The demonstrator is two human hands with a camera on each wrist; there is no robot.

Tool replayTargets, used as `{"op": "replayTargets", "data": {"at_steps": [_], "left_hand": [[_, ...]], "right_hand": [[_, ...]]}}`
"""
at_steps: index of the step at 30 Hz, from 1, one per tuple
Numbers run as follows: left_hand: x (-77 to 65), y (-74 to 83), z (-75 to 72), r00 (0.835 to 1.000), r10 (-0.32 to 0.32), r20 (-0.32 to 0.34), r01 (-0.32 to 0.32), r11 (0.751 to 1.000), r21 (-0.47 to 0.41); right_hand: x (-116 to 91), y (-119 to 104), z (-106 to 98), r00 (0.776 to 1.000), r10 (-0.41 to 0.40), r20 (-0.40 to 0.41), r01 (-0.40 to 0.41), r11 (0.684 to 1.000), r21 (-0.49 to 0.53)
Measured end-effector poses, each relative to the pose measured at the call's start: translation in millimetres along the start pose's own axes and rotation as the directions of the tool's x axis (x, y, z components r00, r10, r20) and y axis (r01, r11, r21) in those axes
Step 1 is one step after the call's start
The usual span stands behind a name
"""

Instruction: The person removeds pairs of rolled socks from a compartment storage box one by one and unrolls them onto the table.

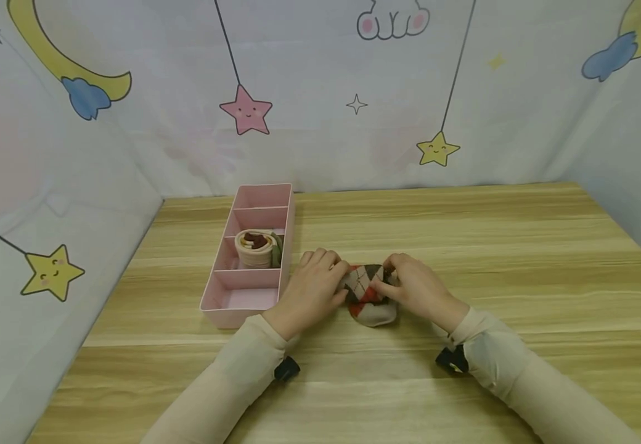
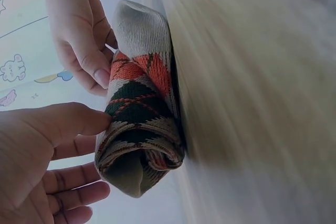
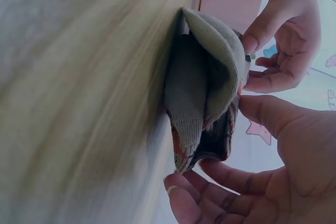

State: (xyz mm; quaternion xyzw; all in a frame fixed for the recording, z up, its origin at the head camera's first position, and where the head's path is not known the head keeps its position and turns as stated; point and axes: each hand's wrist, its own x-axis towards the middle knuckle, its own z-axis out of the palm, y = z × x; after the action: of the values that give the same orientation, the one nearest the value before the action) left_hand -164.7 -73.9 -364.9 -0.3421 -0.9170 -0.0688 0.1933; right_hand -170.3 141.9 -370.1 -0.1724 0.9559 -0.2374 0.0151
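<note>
Socks (image 1: 375, 314) lie folded on the worktop (image 1: 526, 265), left hand (image 1: 310, 293) and right hand (image 1: 421, 290) clamping opposite sides between thumb and fingers, presumably so the layers (knitted, likely springy) stay together

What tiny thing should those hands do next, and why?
Perhaps roll the red, beige and green argyle knit sock bundle toward the person: its pale end sticks out on that side, while the left hand and right hand hold the bundle.

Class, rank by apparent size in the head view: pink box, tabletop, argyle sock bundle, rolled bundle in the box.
1. Tabletop
2. Pink box
3. Argyle sock bundle and rolled bundle: too close to rank, both partly hidden.
</note>
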Motion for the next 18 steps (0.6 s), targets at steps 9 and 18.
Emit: {"op": "replayTargets", "data": {"at_steps": [9, 18], "left_hand": [[-1.2, -2.7, -4.1, 0.998, 0.006, 0.056, -0.007, 1.000, 0.016], [-0.8, -7.7, -12.6, 0.985, 0.035, 0.171, -0.040, 0.999, 0.023]], "right_hand": [[1, -1, 1, 0.994, -0.110, -0.019, 0.110, 0.994, -0.023], [2, -5, 4, 0.992, -0.117, 0.050, 0.119, 0.992, -0.033]]}}
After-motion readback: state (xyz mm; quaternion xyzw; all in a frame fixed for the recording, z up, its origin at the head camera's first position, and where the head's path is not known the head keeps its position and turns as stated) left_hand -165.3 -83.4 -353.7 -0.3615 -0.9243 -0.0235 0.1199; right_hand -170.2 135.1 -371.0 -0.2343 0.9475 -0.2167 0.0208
